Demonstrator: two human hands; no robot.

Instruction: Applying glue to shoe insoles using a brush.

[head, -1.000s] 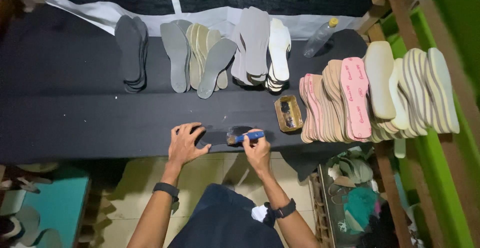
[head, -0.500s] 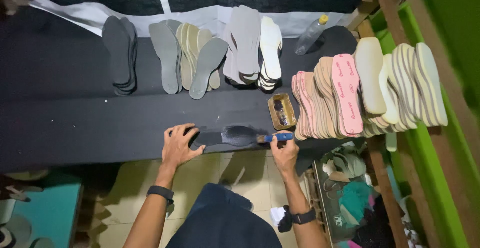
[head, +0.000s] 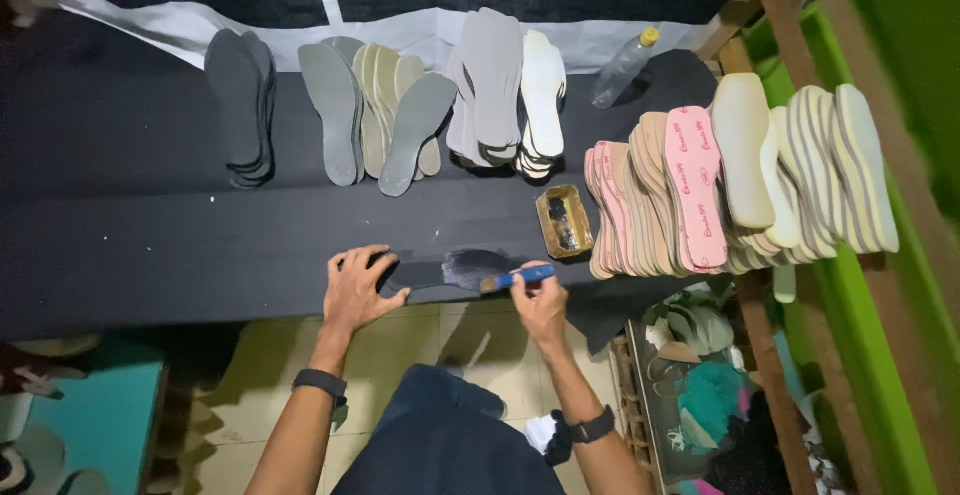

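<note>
Black table cover (head: 150,245): matt cloth. Dark insole (head: 450,270) under left hand (head: 355,290): wet gloss at toe. Brush (head: 515,278) in right hand (head: 540,305): blue handle, plastic-looking. Bottle (head: 622,68): clear plastic. Rack frame (head: 765,345): rough bare wood. Pink insoles (head: 693,185): matt, foam-like.

Insole (head: 455,270) at table (head: 150,245) front edge, between both hands; glue tin (head: 564,221) behind-right; insole stacks (head: 500,90) along rear.

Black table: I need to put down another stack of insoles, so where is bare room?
The table is bare left of the left hand, below the dark insoles. The right side is crowded with pink and tan insoles beside the glue tin.
</note>
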